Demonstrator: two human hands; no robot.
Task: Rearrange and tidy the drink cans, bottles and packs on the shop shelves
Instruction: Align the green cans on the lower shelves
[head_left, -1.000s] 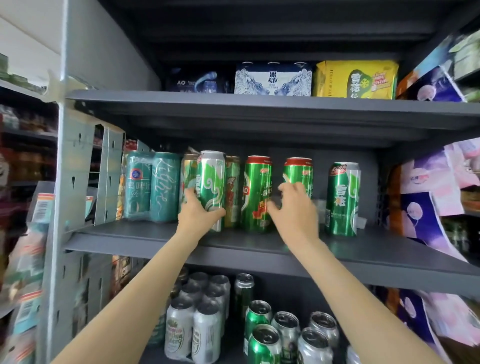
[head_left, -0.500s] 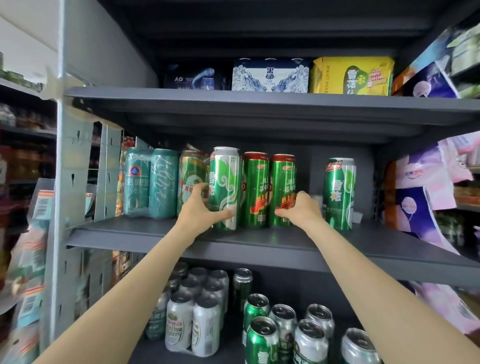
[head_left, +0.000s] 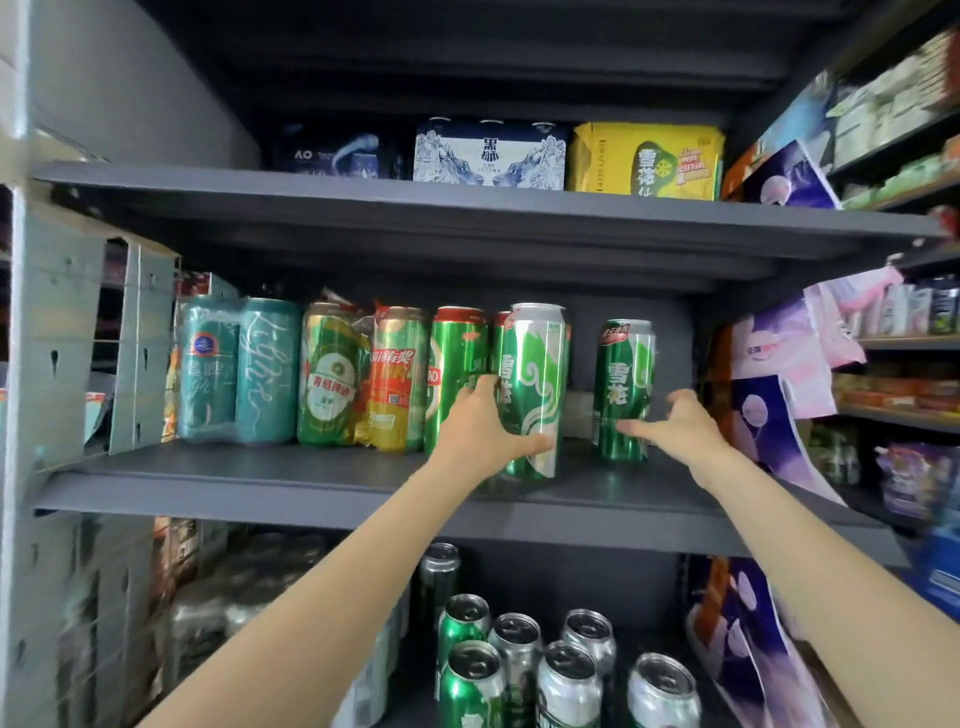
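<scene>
Middle shelf (head_left: 260, 483): a dark grey board that crosses the whole view; the cans you work on stand on it
Top shelf (head_left: 467, 218): it carries a dark blue pack (head_left: 332, 153), a white and blue pack (head_left: 488, 158) and a yellow pack (head_left: 644, 161), side by side
Lower shelf cans (head_left: 566, 670): green and silver cans stand below the middle shelf, you see them from above
Teal pack (head_left: 239, 369): two teal cans in plastic wrap at the left end of the middle shelf
Wrapped cans (head_left: 363, 374): a green and gold can and a red and yellow can, just right of the teal pack
Red-top cans (head_left: 454, 364): green cans with red tops, standing behind your left hand
Green and white can (head_left: 535, 384): upright near the front edge, in front of the red-top cans
Dark green can (head_left: 623, 389): upright and alone, apart to the right of the green and white can
Left hand (head_left: 480, 431): your fingers and thumb are curled round the lower part of the green and white can
Right hand (head_left: 680, 426): fingers spread and holding nothing, in front of the lower part of the dark green can; I cannot tell if it touches the can
</scene>
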